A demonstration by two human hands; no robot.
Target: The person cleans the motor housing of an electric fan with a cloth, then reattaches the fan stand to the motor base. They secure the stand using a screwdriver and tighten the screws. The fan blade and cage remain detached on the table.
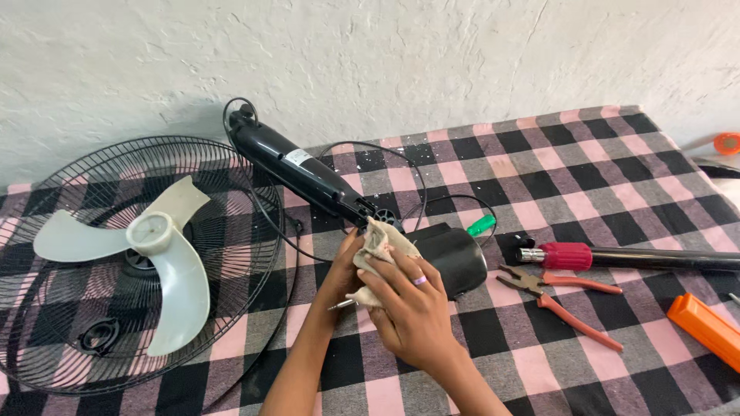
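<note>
My right hand [412,312] presses a beige cloth [378,245] against a black fan motor housing [455,258] lying on the checked tablecloth [586,162]. My left hand [341,266] is tucked under the cloth, mostly hidden, steadying the same part. A thin metal shaft [341,305] pokes out below the cloth. The black fan neck [297,169] with its cable [420,177] runs up and left from the housing.
A black wire fan guard [46,339] with a white three-blade propeller [158,243] lies at the left. Red-handled pliers [566,296], a black pole with a red collar [617,256], a green-tipped tool [481,225] and an orange object [709,327] lie at the right. A white wall stands behind.
</note>
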